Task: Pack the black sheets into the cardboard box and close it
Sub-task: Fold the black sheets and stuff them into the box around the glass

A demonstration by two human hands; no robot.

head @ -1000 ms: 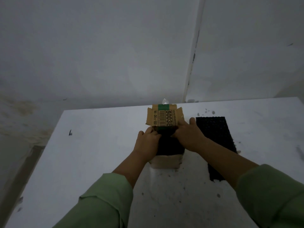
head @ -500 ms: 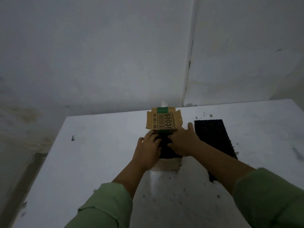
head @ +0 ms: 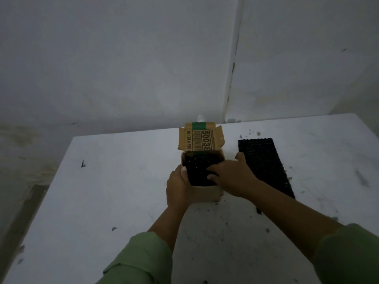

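A small cardboard box [head: 207, 193] stands in the middle of the white table, its printed lid [head: 200, 140] tilted up at the back. Black sheets [head: 196, 167] fill its opening. My left hand [head: 178, 187] grips the box's left wall, thumb on the rim by the sheets. My right hand [head: 231, 175] lies across the box's right side, its fingers pressing down on the sheets inside. A long stack of black sheets [head: 264, 162] lies flat on the table just right of the box, partly hidden by my right forearm.
The white table [head: 114, 191] has dark specks and crumbs near the box. Its far edge meets a white wall, and its left edge drops to the floor. A small dark mark [head: 83, 163] sits at the left.
Both hands drew back from the lid hinge. The left hand moved down to the box's left wall, and the right hand now presses the sheets lower. More of the filled opening shows.
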